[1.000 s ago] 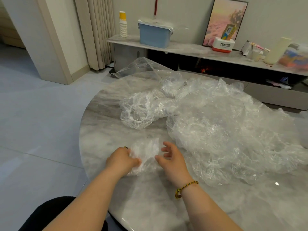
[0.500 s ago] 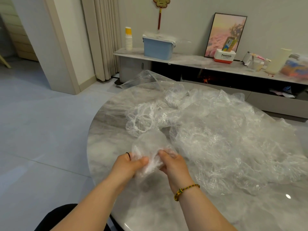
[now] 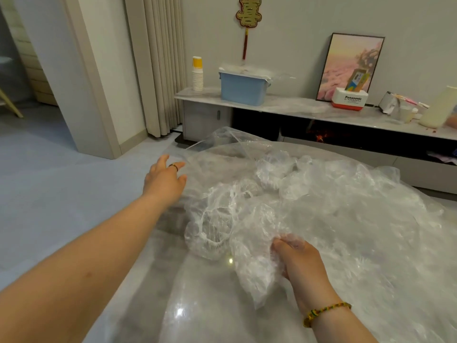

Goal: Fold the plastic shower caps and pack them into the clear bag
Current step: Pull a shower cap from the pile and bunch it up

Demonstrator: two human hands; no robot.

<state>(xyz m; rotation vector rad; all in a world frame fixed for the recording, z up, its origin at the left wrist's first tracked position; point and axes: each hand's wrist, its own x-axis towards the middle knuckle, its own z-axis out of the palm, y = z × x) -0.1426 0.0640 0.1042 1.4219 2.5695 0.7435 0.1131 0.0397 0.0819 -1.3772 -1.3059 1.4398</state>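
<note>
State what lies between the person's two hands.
In the head view, a crumpled shower cap with an elastic rim lies between left hand and right hand.

"Panasonic" on white box — wall charm perhaps "喜".

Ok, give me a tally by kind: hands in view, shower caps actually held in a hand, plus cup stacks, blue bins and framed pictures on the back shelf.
hands: 2 (left hand, right hand)
shower cap held: 1, gripped by the right hand
cup stack: 1
blue bin: 1
framed picture: 1
Total: 6
</note>
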